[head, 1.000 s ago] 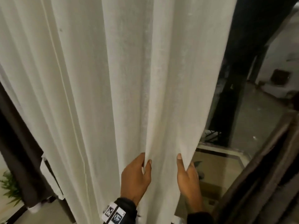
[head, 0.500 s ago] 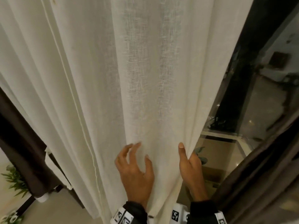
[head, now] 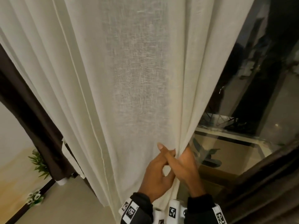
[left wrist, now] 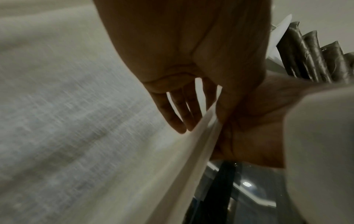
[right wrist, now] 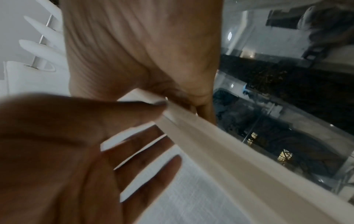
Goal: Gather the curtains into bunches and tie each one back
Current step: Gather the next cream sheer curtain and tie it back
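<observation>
A white sheer curtain [head: 137,78] hangs in long folds across most of the head view. My right hand [head: 188,165] grips its hemmed right edge low down, with the thumb lying over the front. The right wrist view shows the right hand [right wrist: 149,53] with fingers curled round the hem [right wrist: 201,136]. My left hand [head: 153,177] is pressed against the right one. Its fingers [left wrist: 176,115] lie straight and spread on the cloth, and its thumb [right wrist: 153,107] touches the hem. No tie-back is in view.
A dark brown drape [head: 32,118] hangs at the left and another [head: 267,183] at the lower right. Window glass [head: 258,94] stands behind the curtain's edge. Small green plants [head: 40,164] sit on the floor at the left.
My left hand has slid right across the curtain to the hem and now meets the right hand. The right hand has kept its grip on the edge.
</observation>
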Tool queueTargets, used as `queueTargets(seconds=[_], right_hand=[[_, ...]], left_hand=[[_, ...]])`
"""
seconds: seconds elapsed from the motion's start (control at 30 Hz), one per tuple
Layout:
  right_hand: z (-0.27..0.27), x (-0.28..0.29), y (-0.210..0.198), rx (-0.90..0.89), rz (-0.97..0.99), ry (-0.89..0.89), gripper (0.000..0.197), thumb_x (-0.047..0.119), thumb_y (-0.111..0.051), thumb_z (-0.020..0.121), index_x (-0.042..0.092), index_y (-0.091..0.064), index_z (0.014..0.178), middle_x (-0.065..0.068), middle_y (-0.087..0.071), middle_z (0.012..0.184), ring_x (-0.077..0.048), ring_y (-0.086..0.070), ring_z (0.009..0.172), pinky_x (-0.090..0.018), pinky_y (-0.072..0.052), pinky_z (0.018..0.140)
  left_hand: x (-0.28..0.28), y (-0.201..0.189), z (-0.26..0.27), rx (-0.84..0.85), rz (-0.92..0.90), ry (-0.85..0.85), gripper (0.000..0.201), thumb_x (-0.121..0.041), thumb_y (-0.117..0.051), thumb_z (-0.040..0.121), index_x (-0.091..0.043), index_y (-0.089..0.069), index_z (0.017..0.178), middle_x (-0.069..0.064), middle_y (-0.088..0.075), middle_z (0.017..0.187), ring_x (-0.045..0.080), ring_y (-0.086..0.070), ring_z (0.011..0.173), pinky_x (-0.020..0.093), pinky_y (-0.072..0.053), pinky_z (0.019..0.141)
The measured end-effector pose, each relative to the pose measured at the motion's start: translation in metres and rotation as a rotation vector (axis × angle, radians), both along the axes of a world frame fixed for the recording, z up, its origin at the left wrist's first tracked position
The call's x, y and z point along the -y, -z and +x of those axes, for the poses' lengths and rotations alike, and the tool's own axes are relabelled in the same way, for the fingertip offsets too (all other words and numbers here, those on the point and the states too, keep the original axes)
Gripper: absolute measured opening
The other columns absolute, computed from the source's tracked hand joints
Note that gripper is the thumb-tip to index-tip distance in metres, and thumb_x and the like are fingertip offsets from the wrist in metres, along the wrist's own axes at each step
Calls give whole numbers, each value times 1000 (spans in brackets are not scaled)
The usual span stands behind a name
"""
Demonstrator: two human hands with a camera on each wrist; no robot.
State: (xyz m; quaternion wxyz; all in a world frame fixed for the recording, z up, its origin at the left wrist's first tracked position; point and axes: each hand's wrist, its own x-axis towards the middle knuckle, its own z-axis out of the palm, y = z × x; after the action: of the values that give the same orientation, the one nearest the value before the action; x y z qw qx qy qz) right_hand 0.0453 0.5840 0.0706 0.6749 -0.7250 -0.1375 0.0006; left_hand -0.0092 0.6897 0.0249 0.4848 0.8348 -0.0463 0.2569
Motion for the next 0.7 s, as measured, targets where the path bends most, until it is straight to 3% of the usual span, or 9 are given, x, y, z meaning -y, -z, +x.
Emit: queueTargets(seconds=[0.07,0.13,0.2,0.27,0.33,0.43,0.53,0.63,0.7], right_hand=[[4,2,1,-36,-4,29,29,38,-78,95,34,-64,120,13,-75,107,2,-74,95,-12,-57,80],[5,2,0,-70,-17,78,4,40,-64,104,37,-62,104,13,-69,97,-8,-70,92,-25,-54,85],[7,3,-3,-104,-6,126,15,39,-55,108,30,-62,98,14,-64,92,-10,-64,88,-33,-48,91],[12,5,-4,-117,27,204,19,39,-51,111,24,-62,112,11,-63,95,-18,-62,94,-36,-46,98],[14,4,-5,-138,67,267,30,40,-50,112,19,-63,128,3,-65,104,-23,-60,104,-42,-46,107],[9,-6,-7,-149,68,293,29,41,-48,112,16,-60,123,2,-60,96,-16,-56,90,-40,-43,104],[-5,-28,-6,-164,88,282,43,53,-54,106,19,-64,130,-2,-69,120,-25,-63,116,-49,-44,117],[-23,-50,-11,-180,139,223,52,74,-66,81,32,-70,113,2,-77,110,-21,-73,109,-51,-56,106],[-36,-62,-17,-121,148,196,59,72,-80,68,35,-68,112,8,-78,107,-14,-75,102,-37,-61,91]], left_hand=[[-13,-8,-8,129,14,-76,27,-22,-72,98,-26,-78,123,-16,-73,127,8,-65,124,31,-52,106],[-34,-14,-14,284,-14,-364,19,-17,-76,95,-23,-81,112,-8,-73,121,13,-65,120,30,-52,104],[-58,-19,-14,357,-100,-733,29,-13,-78,94,-18,-75,122,3,-64,125,22,-63,119,33,-53,103],[-80,-24,-12,295,-215,-918,56,-19,-83,92,-20,-58,142,6,-51,137,28,-55,127,35,-50,101],[-97,-23,-9,192,-201,-828,67,-31,-84,91,-24,-49,149,1,-50,142,25,-54,131,37,-50,102],[-101,-17,-3,156,-107,-599,48,-28,-72,101,-23,-56,145,-5,-68,132,14,-65,119,41,-57,103],[-80,-15,2,206,28,-465,34,-16,-59,106,-19,-60,139,-9,-69,124,8,-67,109,37,-59,100],[-57,-26,1,236,220,-219,25,-18,-49,105,-22,-57,128,-1,-68,108,16,-64,96,42,-59,92],[-51,-35,-4,207,184,13,28,-15,-54,104,-25,-54,129,0,-70,111,11,-65,101,24,-55,102]])
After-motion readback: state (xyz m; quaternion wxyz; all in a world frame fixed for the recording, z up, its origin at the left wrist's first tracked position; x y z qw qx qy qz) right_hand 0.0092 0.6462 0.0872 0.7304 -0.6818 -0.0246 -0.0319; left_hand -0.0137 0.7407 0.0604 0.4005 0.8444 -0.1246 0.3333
